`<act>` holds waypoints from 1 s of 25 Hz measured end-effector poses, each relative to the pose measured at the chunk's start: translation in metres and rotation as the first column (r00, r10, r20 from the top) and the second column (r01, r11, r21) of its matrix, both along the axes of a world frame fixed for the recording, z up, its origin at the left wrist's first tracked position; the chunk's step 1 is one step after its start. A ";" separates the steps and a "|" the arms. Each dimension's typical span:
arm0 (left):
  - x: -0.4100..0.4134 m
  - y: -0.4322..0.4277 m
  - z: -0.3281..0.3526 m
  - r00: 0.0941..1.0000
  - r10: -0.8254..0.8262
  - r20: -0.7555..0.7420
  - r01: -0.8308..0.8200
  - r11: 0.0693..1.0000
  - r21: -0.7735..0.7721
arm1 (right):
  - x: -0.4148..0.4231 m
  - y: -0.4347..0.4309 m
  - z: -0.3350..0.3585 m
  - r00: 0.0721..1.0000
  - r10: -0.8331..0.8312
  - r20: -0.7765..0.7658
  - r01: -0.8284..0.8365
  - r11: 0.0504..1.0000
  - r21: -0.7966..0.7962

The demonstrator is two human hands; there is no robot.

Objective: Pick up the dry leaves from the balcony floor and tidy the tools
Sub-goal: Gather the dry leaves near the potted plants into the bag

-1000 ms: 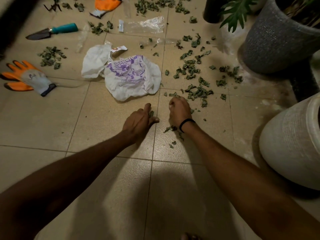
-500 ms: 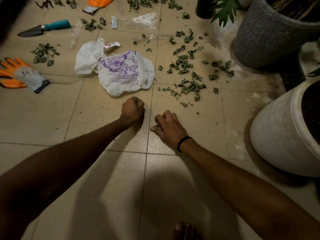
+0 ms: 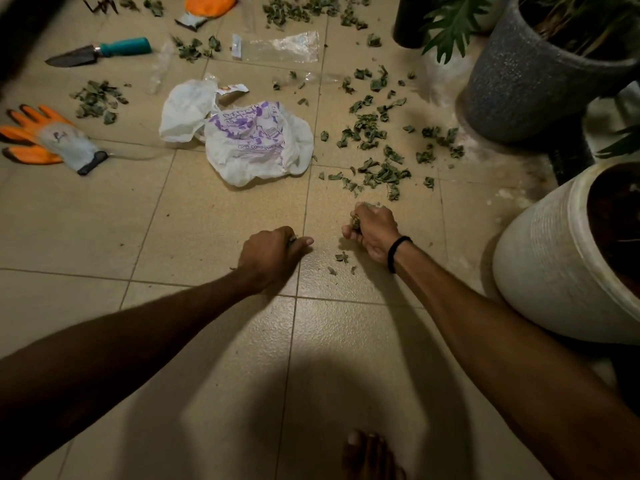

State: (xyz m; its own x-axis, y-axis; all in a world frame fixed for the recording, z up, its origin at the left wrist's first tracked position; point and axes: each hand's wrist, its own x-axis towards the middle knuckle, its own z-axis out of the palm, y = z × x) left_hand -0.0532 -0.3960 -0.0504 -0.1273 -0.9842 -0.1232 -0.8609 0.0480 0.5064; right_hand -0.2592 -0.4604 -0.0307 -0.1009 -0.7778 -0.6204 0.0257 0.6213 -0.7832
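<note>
Dry green leaves lie scattered over the beige tiled floor, thickest just beyond my right hand. My right hand grips a clump of leaves in a fist, held slightly above the floor. A few leaf bits lie under it. My left hand is curled into a fist near the tile joint, with a bit of leaf showing between its fingers. A white plastic bag with purple print lies crumpled ahead. A teal-handled trowel and an orange-and-grey glove lie at the left.
A white pot stands close at the right, a grey pot with a plant behind it. A second orange glove, a clear plastic sleeve and more leaf piles lie farther off. My bare foot shows at the bottom.
My right hand, flat on the floor half a second ago, has curled up round a clump of leaves and lifted. The left hand stays fisted in about the same place.
</note>
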 end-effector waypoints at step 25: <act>-0.013 0.022 -0.019 0.870 0.298 -0.391 -0.291 0.953 0.079 | -0.020 0.054 -0.015 0.632 0.299 -0.715 -0.453 0.891 -0.029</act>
State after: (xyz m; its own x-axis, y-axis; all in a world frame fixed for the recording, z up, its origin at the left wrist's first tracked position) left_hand -0.0657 -0.3736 -0.0695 0.1267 -0.9818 -0.1413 -0.5624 -0.1885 0.8051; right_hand -0.2788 -0.4067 -0.0456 -0.1010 -0.9355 -0.3386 -0.7578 0.2928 -0.5831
